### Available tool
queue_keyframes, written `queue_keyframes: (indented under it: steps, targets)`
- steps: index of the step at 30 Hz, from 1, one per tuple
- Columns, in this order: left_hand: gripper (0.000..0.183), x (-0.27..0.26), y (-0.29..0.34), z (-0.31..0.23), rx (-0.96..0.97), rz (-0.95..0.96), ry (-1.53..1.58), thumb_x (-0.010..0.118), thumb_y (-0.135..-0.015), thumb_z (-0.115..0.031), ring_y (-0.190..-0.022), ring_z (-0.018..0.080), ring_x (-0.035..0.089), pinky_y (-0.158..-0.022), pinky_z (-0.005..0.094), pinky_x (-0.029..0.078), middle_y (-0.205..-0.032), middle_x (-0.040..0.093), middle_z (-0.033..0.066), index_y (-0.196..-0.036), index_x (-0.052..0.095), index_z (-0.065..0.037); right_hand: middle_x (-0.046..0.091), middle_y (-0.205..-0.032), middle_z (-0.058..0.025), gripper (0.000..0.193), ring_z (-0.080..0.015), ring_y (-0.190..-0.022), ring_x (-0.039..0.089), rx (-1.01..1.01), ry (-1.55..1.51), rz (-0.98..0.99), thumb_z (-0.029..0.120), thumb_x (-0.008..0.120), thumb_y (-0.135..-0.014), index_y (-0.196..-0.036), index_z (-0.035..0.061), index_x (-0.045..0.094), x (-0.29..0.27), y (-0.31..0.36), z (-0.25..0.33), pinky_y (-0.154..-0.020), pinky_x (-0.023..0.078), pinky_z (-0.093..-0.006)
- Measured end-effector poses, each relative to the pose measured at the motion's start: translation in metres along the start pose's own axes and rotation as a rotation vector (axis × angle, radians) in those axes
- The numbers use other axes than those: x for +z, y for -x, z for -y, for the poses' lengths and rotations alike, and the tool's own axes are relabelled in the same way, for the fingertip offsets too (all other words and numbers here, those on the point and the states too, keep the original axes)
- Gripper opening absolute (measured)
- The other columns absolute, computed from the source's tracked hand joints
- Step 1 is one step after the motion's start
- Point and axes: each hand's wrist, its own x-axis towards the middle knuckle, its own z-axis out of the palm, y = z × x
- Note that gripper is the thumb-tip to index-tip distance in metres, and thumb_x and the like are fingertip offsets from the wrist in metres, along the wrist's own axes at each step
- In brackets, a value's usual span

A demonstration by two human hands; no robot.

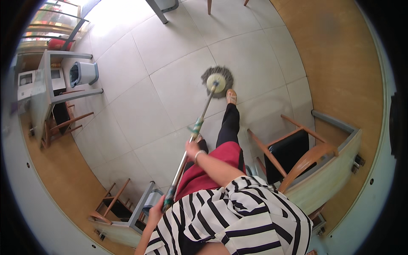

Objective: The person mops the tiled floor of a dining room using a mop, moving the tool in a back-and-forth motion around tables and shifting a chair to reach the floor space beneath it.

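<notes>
A long-handled round mop slants across the floor in front of me. Its metal pole has green-and-white grips. My left hand is wrapped round the upper grip, close to my body. Farther down, my right hand, with a bracelet at the wrist, closes round the bare pole. The grey string mop head rests spread on the tiles, beside my sandalled foot; a pale disc joins it to the pole.
At right, a wooden chair with a black seat stands by a table. Another chair is at lower left. A grey bin stands by a table at left. Wood panels line the walls; pale tiles cover the floor.
</notes>
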Motion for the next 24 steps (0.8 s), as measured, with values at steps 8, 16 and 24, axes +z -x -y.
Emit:
queue_keyframes:
  steps: [8, 16, 24]
  targets:
    - [0.066, 0.000, 0.076, 0.111, 0.139, -0.167, -0.315, 0.069, -0.068, -0.023, -0.067, 0.0327, 0.060, -0.055, 0.0399, 0.046, -0.074, 0.061, 0.0158, -0.128, 0.043, -0.019, 0.043, -0.079, -0.0130, 0.028, -0.0279, -0.061, 0.051, 0.498, -0.730, 0.284, 0.004, 0.042, -0.081, -0.107, 0.0037, 0.032, 0.100, 0.044, -0.081, -0.055, 0.050, -0.0472]
    - [0.056, 0.031, -0.106, -0.086, 0.315, -0.265, -0.117, 0.062, -0.074, -0.014, -0.070, 0.0366, 0.058, -0.059, 0.0425, 0.046, -0.079, 0.059, 0.0196, -0.127, 0.043, -0.012, 0.051, -0.056, -0.0126, 0.028, -0.0258, -0.046, 0.052, 0.032, -0.778, 0.029, 0.020, 0.036, -0.091, -0.073, 0.0018, 0.048, -0.087, -0.061, 0.061, -0.044, 0.046, -0.0395]
    - [0.052, -0.012, -0.324, -0.320, 0.327, -0.256, -0.065, 0.056, -0.073, -0.015, -0.080, 0.0377, 0.057, -0.066, 0.0417, 0.045, -0.082, 0.060, 0.0199, -0.124, 0.048, -0.016, 0.057, -0.088, -0.0163, 0.026, -0.0267, -0.067, 0.063, -0.466, -0.836, 0.006, 0.023, 0.035, -0.092, -0.095, -0.0019, 0.039, -0.242, -0.122, 0.243, -0.052, 0.053, -0.0339]
